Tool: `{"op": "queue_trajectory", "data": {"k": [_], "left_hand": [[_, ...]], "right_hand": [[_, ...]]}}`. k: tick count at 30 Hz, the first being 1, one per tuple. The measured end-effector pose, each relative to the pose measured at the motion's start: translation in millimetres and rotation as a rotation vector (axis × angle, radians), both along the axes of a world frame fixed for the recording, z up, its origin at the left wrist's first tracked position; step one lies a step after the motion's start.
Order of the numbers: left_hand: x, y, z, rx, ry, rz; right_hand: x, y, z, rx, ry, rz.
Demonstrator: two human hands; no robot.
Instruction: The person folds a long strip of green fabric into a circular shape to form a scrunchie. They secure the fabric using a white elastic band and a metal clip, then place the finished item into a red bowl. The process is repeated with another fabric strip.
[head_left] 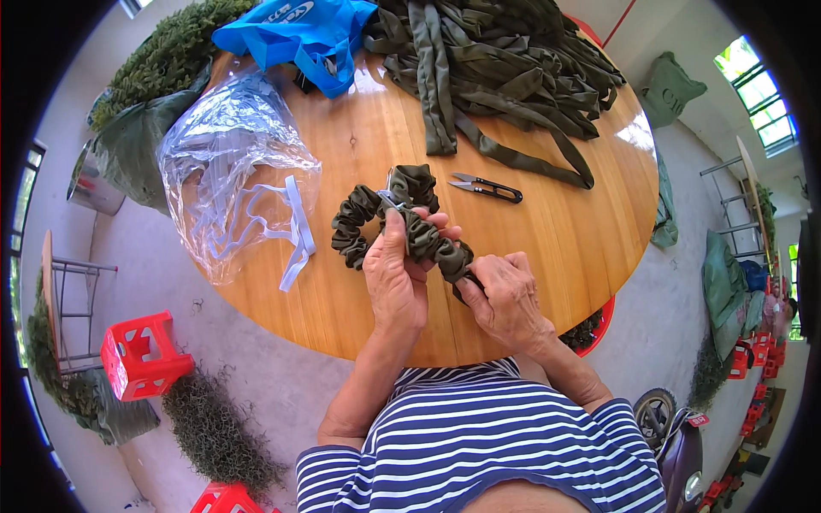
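While the left hand pinches the gathered green fabric between thumb and curled fingers, the right hand, nearly closed, grips its near end. I'd hold the left pinch firm, ease gathers evenly, avoid twisting; snips lie beyond the right hand.

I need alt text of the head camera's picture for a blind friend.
A person's left hand and right hand hold a ruched olive fabric tube over a wooden table. Nearby lie thread snips, olive fabric strips, a blue bag, clear plastic and white straps.
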State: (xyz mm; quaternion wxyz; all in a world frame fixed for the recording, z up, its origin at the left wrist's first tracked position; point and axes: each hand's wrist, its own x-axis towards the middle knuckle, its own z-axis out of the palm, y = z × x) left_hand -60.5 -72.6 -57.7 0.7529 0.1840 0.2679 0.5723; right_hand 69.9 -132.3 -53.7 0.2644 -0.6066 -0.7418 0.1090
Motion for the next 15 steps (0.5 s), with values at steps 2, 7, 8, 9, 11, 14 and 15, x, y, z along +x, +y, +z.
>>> {"op": "queue_trajectory", "data": {"k": [2, 7, 8, 9, 11, 14, 15], "left_hand": [[6.3, -7.6, -7.4, 0.017, 0.091, -0.018], [4.9, -1.6, -4.3, -0.007, 0.073, -0.043], [0.1, 2.0, -1.8, -0.028, 0.062, -0.089], [-7.5, 6.7, 1.9, -0.047, 0.052, -0.137], [-11.3, 13.5, 19.9, -0.117, 0.135, -0.199], [-19.6, 25.8, 23.6, -0.058, 0.179, -0.462], [-20.9, 27.0, 23.7, -0.035, 0.224, -0.512]], "right_hand": [[1.0, 5.0, -2.1, 0.01, 0.165, 0.046], [-1.1, 12.2, 12.5, -0.147, 0.218, 0.093], [1.6, 13.2, 16.4, -0.19, 0.161, 0.125], [9.0, 15.5, 30.8, -0.321, 0.22, 0.18], [22.9, 29.9, 33.9, -0.242, 0.506, 0.018], [23.2, 68.9, 45.3, -0.102, 0.685, -0.015], [18.0, 81.7, 43.8, -0.2, 0.763, 0.035]]}}
